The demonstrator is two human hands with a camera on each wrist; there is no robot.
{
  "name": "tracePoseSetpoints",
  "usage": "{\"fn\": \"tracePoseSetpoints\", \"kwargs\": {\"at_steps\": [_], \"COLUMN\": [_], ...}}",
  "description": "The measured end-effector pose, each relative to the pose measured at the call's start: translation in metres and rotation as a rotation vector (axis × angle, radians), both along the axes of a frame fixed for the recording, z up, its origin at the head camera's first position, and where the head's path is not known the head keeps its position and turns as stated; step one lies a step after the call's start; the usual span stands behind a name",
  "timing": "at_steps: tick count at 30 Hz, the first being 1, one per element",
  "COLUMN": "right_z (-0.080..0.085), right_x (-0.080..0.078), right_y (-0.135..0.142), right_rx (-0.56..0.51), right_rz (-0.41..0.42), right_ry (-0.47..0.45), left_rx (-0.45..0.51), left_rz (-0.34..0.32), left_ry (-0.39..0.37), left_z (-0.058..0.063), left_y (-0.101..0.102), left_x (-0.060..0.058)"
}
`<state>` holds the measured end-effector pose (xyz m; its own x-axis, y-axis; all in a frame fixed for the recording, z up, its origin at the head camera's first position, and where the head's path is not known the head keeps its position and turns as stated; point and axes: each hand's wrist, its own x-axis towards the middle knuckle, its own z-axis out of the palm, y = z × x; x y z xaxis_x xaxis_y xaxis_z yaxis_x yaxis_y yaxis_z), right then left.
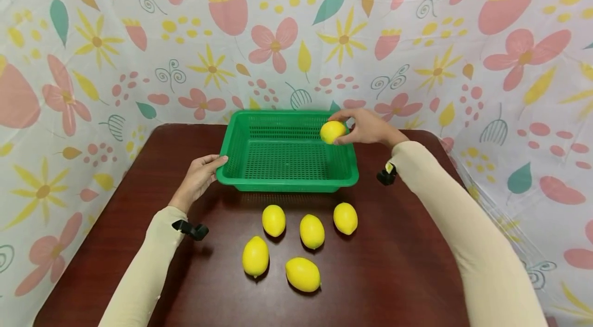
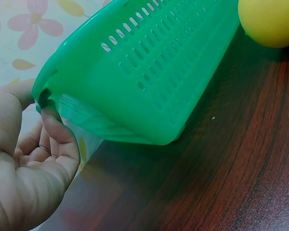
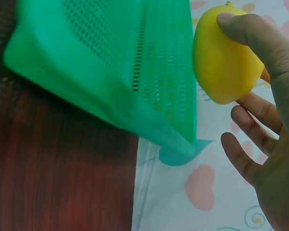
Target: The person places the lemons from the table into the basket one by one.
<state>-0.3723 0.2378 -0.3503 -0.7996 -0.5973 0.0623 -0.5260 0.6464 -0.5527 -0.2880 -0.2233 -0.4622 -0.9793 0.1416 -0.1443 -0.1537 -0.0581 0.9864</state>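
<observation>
A green plastic basket [image 1: 287, 182] with slotted walls stands at the back of the table, and no fruit shows inside it. My left hand [image 1: 200, 178] pinches the basket's left rim between thumb and fingers; the left wrist view shows this grip on the rim [image 2: 43, 91] up close. Over the basket's back right corner, my right hand [image 1: 363, 127] holds a lemon [image 1: 332, 132] between thumb and fingers. In the right wrist view that lemon [image 3: 226, 57] is pinched, with the other fingers spread loosely below it.
Several lemons lie on the dark wooden table [image 1: 370, 275] in front of the basket, among them one lemon [image 1: 345, 218] at the right and another lemon [image 1: 303, 274] nearest me. A flower-patterned cloth [image 1: 273, 18] hangs behind and beside the table.
</observation>
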Motion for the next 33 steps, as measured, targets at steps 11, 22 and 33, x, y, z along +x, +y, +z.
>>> {"fn": "tracePoseSetpoints", "kwargs": {"at_steps": [11,22,33], "right_z": [-0.019,-0.047,-0.060], "right_x": [-0.039,-0.059,-0.060], "right_y": [-0.036,-0.058,-0.069], "right_rx": [0.029,0.115,0.367], "right_rz": [-0.050,-0.065,-0.140], "right_ry": [-0.061,-0.021,0.046], "left_rx": [-0.009,-0.010,-0.002], "left_rz": [0.002,0.019,0.024], "left_ry": [0.004,0.009,0.003], "left_z": [-0.003,-0.004,-0.006], "left_y": [-0.002,0.001,0.001], "left_x": [-0.003,-0.002,-0.004]}}
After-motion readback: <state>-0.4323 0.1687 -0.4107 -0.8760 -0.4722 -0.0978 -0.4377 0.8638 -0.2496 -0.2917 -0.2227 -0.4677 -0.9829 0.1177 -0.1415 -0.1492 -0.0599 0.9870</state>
